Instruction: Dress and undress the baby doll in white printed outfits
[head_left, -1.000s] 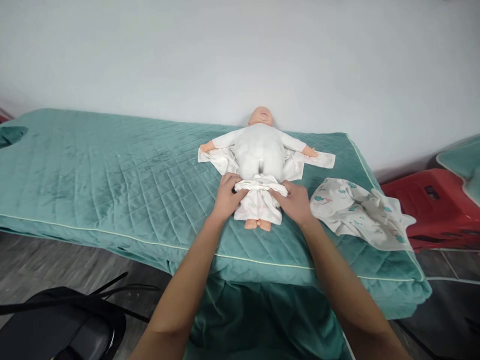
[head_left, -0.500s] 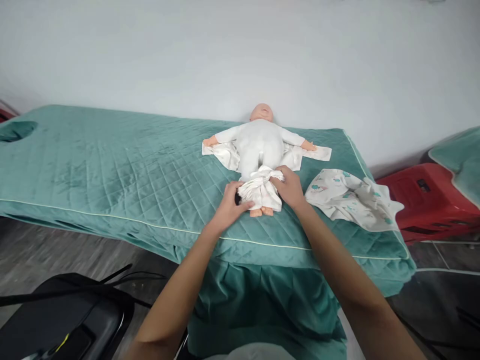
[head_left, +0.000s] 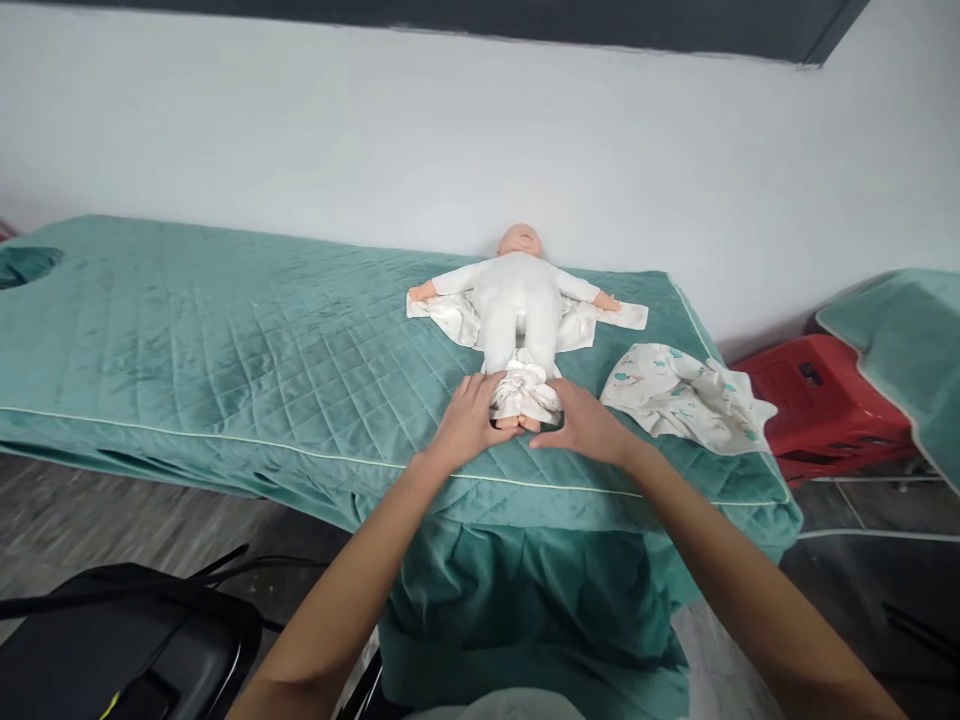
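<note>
A baby doll [head_left: 517, 285] with a white cloth body lies on its back, arms spread, head toward the wall. White baby pants [head_left: 525, 385] are bunched around its lower legs, and the feet poke out below the hems. My left hand [head_left: 469, 415] curves around the left side of the pants, its thumb near the feet. On the opposite side, my right hand [head_left: 591, 420] grips the other edge, with its thumb also by the feet. Both hands' fingertips are partly hidden behind the fabric. An opened white baby shirt [head_left: 581, 327] is spread under the doll's back and arms.
Green quilted cover [head_left: 262, 350] drapes the long bed. A patterned white cloth garment [head_left: 686, 395] lies at its right end. Beyond that end stands a red plastic stool [head_left: 832, 385]. A black chair [head_left: 142, 630] is at the lower left. The wall borders the bed's far side.
The bunched pants are lower and more gathered around the ankles, baring more of the doll's legs. My right hand has moved down beside the feet. The view has tilted up slightly.
</note>
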